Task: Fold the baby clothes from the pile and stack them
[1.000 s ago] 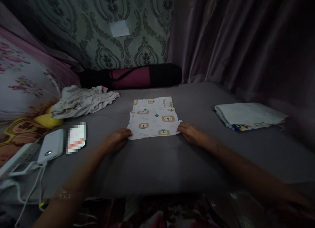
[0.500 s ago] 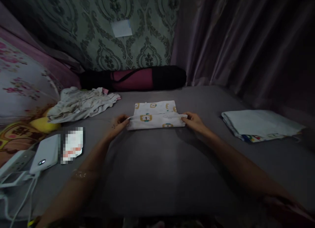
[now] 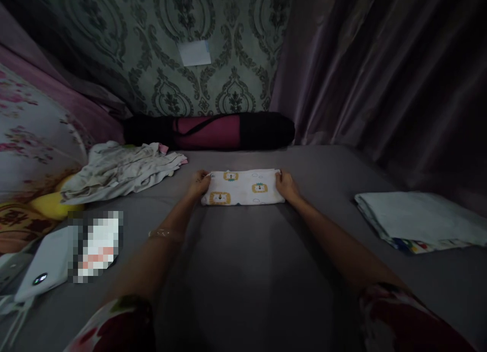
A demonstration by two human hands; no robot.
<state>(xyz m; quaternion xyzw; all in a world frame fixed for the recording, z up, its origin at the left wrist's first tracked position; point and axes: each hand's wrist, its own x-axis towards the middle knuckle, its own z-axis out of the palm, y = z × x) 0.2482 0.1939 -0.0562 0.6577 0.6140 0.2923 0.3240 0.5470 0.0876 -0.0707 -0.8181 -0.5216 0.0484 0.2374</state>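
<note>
A white cloth with yellow lion faces [image 3: 245, 188] lies folded into a flat rectangle on the grey bed sheet [image 3: 243, 260]. At its far left corner my left hand [image 3: 200, 183] is closed, with the cloth's edge pinched between thumb and fingers. My right hand [image 3: 287, 185] grips the far right corner in the same way. Both arms reach forward, and the cloth is stretched straight between the hands.
Crumpled pale clothes [image 3: 125, 169] lie on the left, near a yellow plush item [image 3: 53, 206]. Closer are a white power bank [image 3: 49, 263] and a blurred-out phone [image 3: 99, 248]. A folded pale cloth [image 3: 418, 215] sits right. Along the wall rests a black and magenta long bag [image 3: 207, 132].
The near flap of the lion cloth has been folded over onto its far part, making one rectangle. Both hands moved with it to the far corners. The view has shifted slightly.
</note>
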